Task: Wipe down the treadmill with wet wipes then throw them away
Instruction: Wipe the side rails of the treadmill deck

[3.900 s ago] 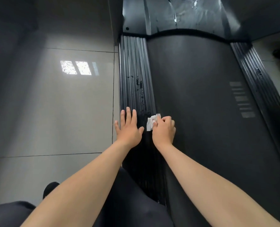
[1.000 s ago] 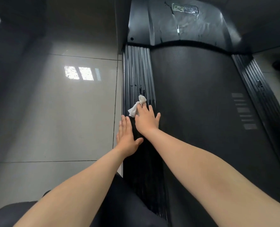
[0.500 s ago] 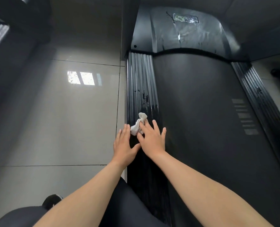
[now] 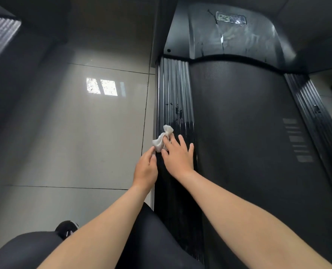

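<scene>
Wet wipe (image 4: pixel 162 140) bunched on treadmill (image 4: pixel 239 133) left rail (image 4: pixel 173 90), pressed under right hand (image 4: pixel 179 155), fingers spread flat. Left hand (image 4: pixel 145 168) flat, fingertips touching the wipe's near edge.

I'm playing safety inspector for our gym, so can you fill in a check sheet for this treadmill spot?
Surface: treadmill; its ribbed side rail has dark spots just beyond the wipe.
Job's things: one crumpled white wipe on the side rail.
Clutter: nothing seen.
Hands: right hand presses the wipe with straight fingers; left hand rests flat at the rail's edge, fingertips by the wipe.
Cables: nothing seen.
Surroundings: glossy tiled floor, a black shoe.
</scene>
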The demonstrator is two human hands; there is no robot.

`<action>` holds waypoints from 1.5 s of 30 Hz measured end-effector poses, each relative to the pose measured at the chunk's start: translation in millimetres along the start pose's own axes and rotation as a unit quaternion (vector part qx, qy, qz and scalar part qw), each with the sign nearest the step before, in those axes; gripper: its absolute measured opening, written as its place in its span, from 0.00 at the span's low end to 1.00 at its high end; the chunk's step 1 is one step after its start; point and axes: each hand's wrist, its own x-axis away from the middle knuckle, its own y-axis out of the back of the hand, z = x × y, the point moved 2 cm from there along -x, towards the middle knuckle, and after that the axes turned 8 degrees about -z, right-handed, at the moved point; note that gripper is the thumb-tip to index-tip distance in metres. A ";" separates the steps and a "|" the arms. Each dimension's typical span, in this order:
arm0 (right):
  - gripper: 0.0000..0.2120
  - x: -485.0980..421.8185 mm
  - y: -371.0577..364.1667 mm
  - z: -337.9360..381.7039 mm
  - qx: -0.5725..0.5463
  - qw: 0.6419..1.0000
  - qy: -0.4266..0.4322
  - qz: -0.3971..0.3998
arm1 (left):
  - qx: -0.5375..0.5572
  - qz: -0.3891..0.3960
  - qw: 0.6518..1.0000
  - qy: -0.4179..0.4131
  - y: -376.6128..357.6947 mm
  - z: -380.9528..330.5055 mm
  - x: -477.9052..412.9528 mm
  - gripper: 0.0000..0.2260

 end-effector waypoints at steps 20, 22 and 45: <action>0.23 -64.2 5.0 11.5 -0.002 1.000 0.015 0.007 | 0.139 -0.056 0.982 0.111 5.5 7.9 -5.2 0.18; 0.23 -63.3 3.6 13.5 -0.027 1.000 0.012 -0.003 | 0.154 -0.057 0.979 0.125 6.9 9.6 -6.9 0.18; 0.21 -28.1 -33.0 13.2 -0.163 0.973 -0.006 -0.161 | 0.081 0.058 0.993 0.062 -24.0 7.5 -57.8 0.21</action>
